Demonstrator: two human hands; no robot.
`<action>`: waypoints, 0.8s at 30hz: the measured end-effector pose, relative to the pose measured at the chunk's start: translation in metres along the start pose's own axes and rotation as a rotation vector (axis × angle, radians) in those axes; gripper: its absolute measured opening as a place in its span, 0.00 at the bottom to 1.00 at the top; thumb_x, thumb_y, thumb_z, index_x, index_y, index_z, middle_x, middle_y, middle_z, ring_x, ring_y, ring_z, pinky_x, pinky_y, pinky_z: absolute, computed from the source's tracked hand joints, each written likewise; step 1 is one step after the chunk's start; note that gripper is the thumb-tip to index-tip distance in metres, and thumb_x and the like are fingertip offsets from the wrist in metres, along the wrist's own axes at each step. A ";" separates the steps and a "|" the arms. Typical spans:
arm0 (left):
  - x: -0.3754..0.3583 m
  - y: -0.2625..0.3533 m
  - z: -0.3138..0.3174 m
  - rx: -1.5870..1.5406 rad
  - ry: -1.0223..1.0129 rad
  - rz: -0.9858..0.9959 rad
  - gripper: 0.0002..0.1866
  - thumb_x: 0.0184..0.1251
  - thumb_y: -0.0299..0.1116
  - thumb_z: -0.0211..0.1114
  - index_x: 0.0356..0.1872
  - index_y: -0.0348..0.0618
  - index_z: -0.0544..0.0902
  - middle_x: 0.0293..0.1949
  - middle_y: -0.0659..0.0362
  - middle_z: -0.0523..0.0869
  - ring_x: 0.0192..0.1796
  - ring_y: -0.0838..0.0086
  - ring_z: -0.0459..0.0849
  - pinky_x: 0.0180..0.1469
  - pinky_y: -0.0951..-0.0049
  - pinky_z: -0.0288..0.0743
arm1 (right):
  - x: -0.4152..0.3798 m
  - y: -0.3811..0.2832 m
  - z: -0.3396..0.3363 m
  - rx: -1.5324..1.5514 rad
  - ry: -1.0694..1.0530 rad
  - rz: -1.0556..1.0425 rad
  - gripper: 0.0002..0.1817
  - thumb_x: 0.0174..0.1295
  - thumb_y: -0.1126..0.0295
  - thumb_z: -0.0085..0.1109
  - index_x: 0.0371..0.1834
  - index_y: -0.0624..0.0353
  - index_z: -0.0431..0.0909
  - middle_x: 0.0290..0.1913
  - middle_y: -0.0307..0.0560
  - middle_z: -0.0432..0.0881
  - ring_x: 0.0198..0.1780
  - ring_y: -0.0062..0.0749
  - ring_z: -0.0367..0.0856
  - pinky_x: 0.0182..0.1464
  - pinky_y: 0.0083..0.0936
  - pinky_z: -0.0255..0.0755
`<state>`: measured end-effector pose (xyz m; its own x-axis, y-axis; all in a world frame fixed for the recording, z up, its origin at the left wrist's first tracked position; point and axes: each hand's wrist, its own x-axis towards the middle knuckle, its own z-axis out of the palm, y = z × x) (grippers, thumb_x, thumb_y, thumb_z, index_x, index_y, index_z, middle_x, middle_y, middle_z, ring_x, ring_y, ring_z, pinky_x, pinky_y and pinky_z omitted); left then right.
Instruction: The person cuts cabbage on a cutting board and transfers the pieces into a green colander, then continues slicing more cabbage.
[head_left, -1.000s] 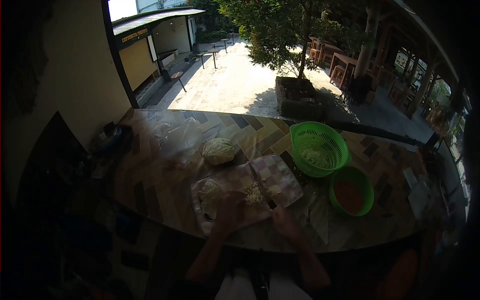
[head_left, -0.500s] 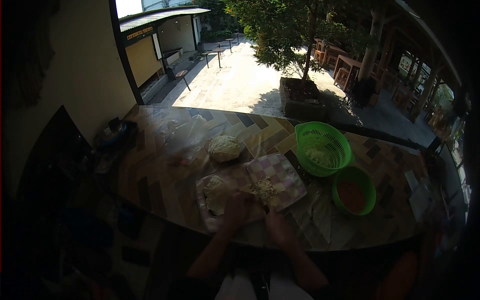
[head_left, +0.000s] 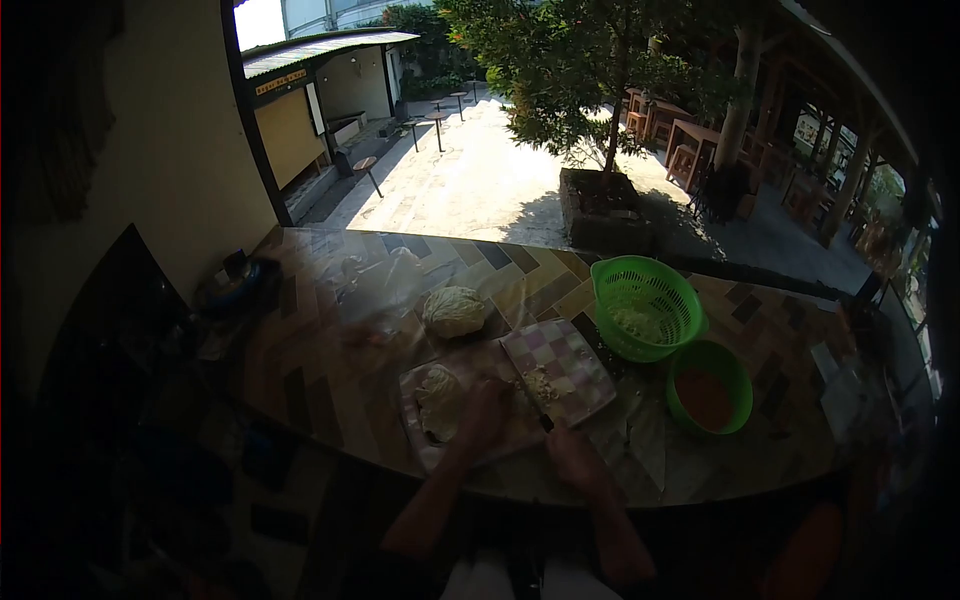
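Note:
My right hand (head_left: 570, 452) is wrapped round the dark handle of a knife (head_left: 534, 398), whose blade points up and left over a pink-and-white checkered cutting board (head_left: 590, 362). Beside the blade lies a small pile of chopped cabbage (head_left: 541, 382). My left hand (head_left: 486, 408) is on the board left of the knife; its fingers are too dark to make out. A cut piece of cabbage (head_left: 437, 398) rests at the board's left side. Behind the board sits a rounder cabbage (head_left: 454, 311).
A green colander (head_left: 645, 345) with pale shreds stands behind the board's right side. Next to it is a green bowl (head_left: 742, 405) with orange-red contents. Clear plastic (head_left: 385, 275) lies at the table's back left. Beyond the table stands a potted tree (head_left: 603, 215).
The view has tilted slightly, so the table appears lower. My right hand and the knife have moved a little right, away from my left hand. The chopped pile looks smaller and more spread.

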<state>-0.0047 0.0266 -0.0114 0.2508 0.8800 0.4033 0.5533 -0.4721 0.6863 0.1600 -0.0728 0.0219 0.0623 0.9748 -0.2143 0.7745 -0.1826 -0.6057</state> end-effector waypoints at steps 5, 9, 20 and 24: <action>0.002 0.005 -0.008 -0.033 -0.038 0.030 0.09 0.57 0.26 0.61 0.35 0.34 0.85 0.35 0.42 0.84 0.42 0.49 0.81 0.48 0.55 0.73 | 0.024 -0.001 -0.009 -0.057 -0.053 -0.160 0.15 0.67 0.65 0.44 0.49 0.66 0.67 0.40 0.68 0.79 0.46 0.65 0.78 0.46 0.53 0.71; -0.001 0.001 -0.008 -0.069 -0.025 0.044 0.09 0.59 0.28 0.62 0.35 0.34 0.86 0.34 0.43 0.84 0.41 0.49 0.80 0.48 0.56 0.72 | 0.000 -0.005 -0.031 -0.059 -0.141 -0.157 0.16 0.67 0.65 0.44 0.50 0.66 0.66 0.41 0.69 0.79 0.46 0.66 0.76 0.44 0.53 0.70; 0.001 -0.026 0.014 -0.015 -0.038 0.212 0.09 0.50 0.26 0.62 0.34 0.37 0.84 0.33 0.47 0.81 0.44 0.50 0.76 0.51 0.57 0.69 | 0.026 0.007 -0.006 -0.083 -0.035 -0.243 0.15 0.66 0.65 0.47 0.48 0.66 0.68 0.38 0.66 0.79 0.43 0.64 0.78 0.43 0.51 0.71; -0.002 -0.023 0.014 0.069 -0.046 0.306 0.07 0.53 0.26 0.62 0.32 0.36 0.84 0.32 0.47 0.82 0.42 0.51 0.78 0.48 0.57 0.71 | 0.012 0.004 -0.049 -0.057 -0.068 -0.257 0.16 0.67 0.62 0.46 0.50 0.63 0.68 0.37 0.63 0.79 0.40 0.63 0.77 0.40 0.50 0.69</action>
<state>-0.0065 0.0369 -0.0366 0.4486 0.6996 0.5562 0.4990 -0.7124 0.4935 0.1943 -0.0557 0.0544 -0.1814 0.9771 -0.1110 0.7939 0.0789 -0.6029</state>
